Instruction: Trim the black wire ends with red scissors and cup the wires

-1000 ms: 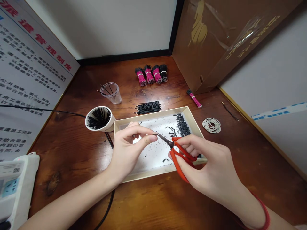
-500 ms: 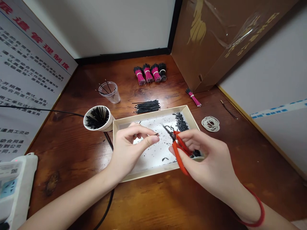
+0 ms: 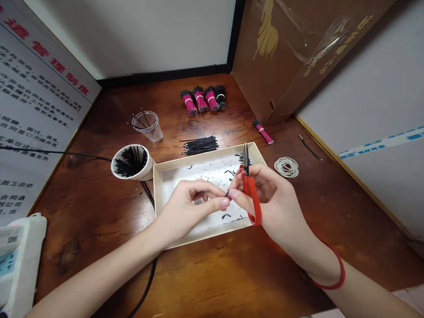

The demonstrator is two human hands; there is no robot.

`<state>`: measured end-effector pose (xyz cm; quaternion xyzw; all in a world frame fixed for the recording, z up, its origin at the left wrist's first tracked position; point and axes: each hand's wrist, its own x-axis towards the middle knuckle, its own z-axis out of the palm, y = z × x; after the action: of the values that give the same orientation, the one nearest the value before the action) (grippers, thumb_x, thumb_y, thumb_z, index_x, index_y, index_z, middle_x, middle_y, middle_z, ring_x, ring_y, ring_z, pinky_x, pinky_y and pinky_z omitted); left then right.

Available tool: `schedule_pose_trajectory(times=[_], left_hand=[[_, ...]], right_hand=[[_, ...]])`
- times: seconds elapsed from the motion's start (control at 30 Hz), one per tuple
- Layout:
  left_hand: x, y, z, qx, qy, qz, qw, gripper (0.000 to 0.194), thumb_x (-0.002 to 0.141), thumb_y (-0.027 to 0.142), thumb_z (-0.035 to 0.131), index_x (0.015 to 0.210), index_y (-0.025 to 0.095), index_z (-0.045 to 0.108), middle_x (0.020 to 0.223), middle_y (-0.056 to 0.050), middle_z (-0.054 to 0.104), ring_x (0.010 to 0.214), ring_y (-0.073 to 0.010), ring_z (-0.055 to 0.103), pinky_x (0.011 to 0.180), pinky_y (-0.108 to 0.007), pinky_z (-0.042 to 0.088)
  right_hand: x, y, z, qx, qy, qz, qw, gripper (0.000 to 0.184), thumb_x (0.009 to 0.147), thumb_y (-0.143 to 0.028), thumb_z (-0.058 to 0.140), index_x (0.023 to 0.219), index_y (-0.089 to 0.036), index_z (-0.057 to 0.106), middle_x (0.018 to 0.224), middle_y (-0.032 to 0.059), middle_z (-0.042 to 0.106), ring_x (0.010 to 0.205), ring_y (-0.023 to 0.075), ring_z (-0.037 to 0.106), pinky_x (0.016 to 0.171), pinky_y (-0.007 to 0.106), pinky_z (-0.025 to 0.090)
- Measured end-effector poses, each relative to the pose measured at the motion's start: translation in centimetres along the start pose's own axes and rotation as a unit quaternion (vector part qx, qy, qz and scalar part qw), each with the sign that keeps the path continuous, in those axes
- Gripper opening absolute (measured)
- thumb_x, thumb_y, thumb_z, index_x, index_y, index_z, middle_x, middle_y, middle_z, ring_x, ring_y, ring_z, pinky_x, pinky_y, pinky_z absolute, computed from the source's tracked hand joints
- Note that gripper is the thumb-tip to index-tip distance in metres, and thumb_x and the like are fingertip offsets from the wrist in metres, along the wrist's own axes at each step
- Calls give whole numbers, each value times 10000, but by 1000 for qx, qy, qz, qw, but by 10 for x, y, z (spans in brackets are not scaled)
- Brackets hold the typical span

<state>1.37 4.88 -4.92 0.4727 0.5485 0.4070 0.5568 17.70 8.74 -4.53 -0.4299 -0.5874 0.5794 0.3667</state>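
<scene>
My left hand (image 3: 188, 207) pinches a short black wire (image 3: 227, 193) between thumb and fingers, above a white-lined cardboard tray (image 3: 205, 158). My right hand (image 3: 271, 198) grips red-handled scissors (image 3: 251, 194), with the closed dark blades pointing up. Its fingertips sit right next to the wire's end. Small black clippings and tiny clear rings lie scattered on the tray's white floor. My right hand hides the tray's back right corner.
A paper cup of black wires (image 3: 131, 161) lies on its side left of the tray, near a clear plastic cup (image 3: 147, 126). Pink-and-black wire bundles (image 3: 202, 99), loose black wires (image 3: 199, 145), rubber bands (image 3: 286, 167) and a brown cardboard box (image 3: 281, 57) occupy the wooden desk (image 3: 82, 229).
My right hand has moved left toward my left hand, and the scissors have swung upright. The hands now almost meet over the tray, covering the pile of clippings.
</scene>
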Motion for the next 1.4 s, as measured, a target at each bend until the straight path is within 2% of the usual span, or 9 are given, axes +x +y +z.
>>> schedule_pose_trajectory(times=[0.13,0.3,0.47,0.67,0.83,0.97,1.03,1.17,1.4], left_hand=[[0,-1,-1,-12,-18,-17,1000,128,758,285,703,714,174,749,652,-49,697,588,-148,551,549,-271,405],[0,0,-2,-96,7,-62,993,80,674,227,788,649,179,729,578,-13,670,556,-118,531,547,-241,386],[1,-2,-5,-148,11,-75,986,82,658,178,804,635,183,725,570,-1,669,567,-106,542,586,-231,403],[1,-4,-6,-173,6,-77,982,119,657,141,800,606,173,697,561,12,664,556,-86,544,574,-209,396],[1,-3,-6,-191,-1,-86,978,147,638,113,807,599,159,672,546,31,658,545,-65,540,565,-181,390],[1,-3,-6,-196,-2,-90,976,165,630,101,806,591,153,654,536,40,651,541,-58,540,565,-173,388],[2,-3,-6,-196,3,-91,976,179,616,98,812,589,152,644,537,41,647,535,-58,531,553,-176,376],[2,-5,-6,-181,17,-99,978,207,598,118,822,585,154,618,537,39,621,510,-59,465,506,-195,306],[0,-4,-4,-165,28,-115,979,270,559,150,841,577,163,572,488,62,477,485,-61,351,472,-216,200]], right_hand=[[1,-2,0,-4,3,11,1000,208,703,-157,741,790,-212,560,728,-26,671,668,119,641,619,239,549],[1,-4,-5,34,-27,61,997,169,737,-218,727,808,-200,575,803,1,703,601,94,600,526,211,507],[-1,-3,-8,73,-56,112,989,156,765,-241,702,817,-199,561,665,-22,645,619,121,619,524,225,498],[0,1,-8,66,-63,116,989,156,772,-240,678,823,-216,533,569,-42,585,657,171,660,522,250,486],[1,-2,-9,82,-69,129,986,177,777,-254,695,818,-227,524,534,-58,545,687,175,669,558,246,495],[0,-4,-9,103,-74,144,981,190,779,-259,710,818,-216,530,683,-27,653,660,134,655,552,220,479],[0,-4,-8,110,-74,146,980,186,779,-251,712,819,-215,534,685,-32,651,634,123,647,556,221,478],[-1,-3,-8,104,-77,143,981,178,783,-250,711,804,-227,536,530,-68,531,662,157,662,576,240,485],[-1,2,-11,97,-84,132,983,163,798,-284,711,816,-239,555,532,-65,515,707,177,682,600,255,503]])
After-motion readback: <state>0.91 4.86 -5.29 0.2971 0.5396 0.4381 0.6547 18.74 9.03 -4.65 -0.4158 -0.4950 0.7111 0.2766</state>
